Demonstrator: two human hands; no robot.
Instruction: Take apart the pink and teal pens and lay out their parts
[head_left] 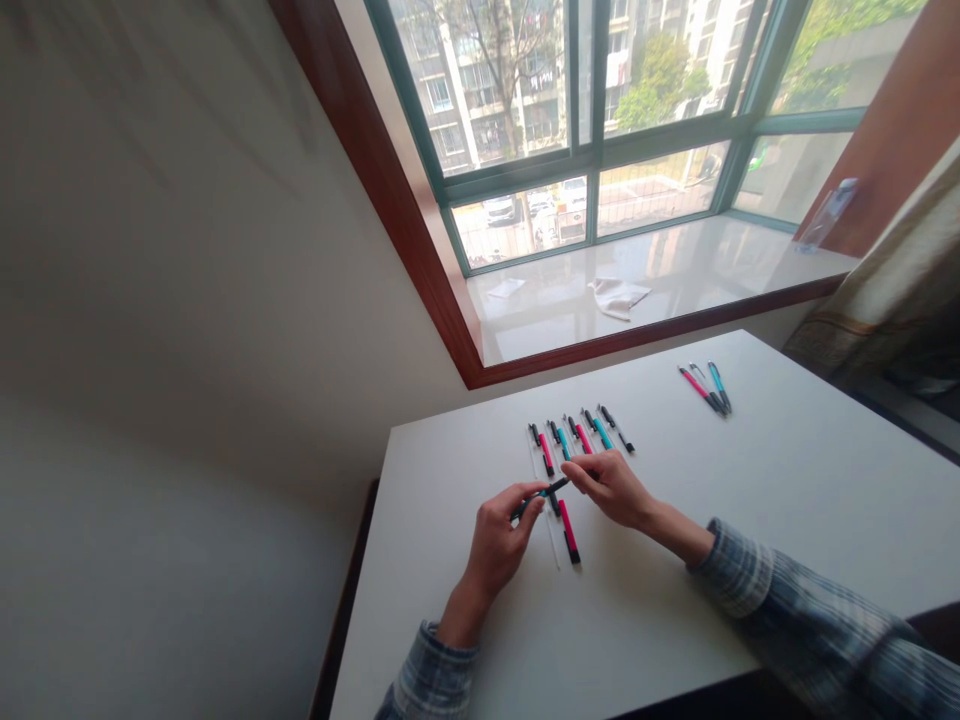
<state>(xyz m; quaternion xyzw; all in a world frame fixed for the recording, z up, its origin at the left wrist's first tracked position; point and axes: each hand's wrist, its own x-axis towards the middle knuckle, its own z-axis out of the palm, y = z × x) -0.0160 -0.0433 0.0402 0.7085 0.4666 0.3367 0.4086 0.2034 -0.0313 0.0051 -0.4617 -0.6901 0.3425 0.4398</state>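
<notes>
My left hand is closed around a teal and black pen, holding it at a slant above the white table. The fingertips of my right hand pinch the pen's black upper end. Just below my hands lies a pink pen barrel with a black end. A thin white refill rests beside it. Beyond my hands is a row of pen parts: another pink barrel, a black grip piece and several more black, teal and pink pieces, partly hidden by my right hand.
Toward the table's far right lie a pink pen, a teal pen and a third pen between them. The white table meets the wall below a window. A cloth and a clear bottle are on the sill.
</notes>
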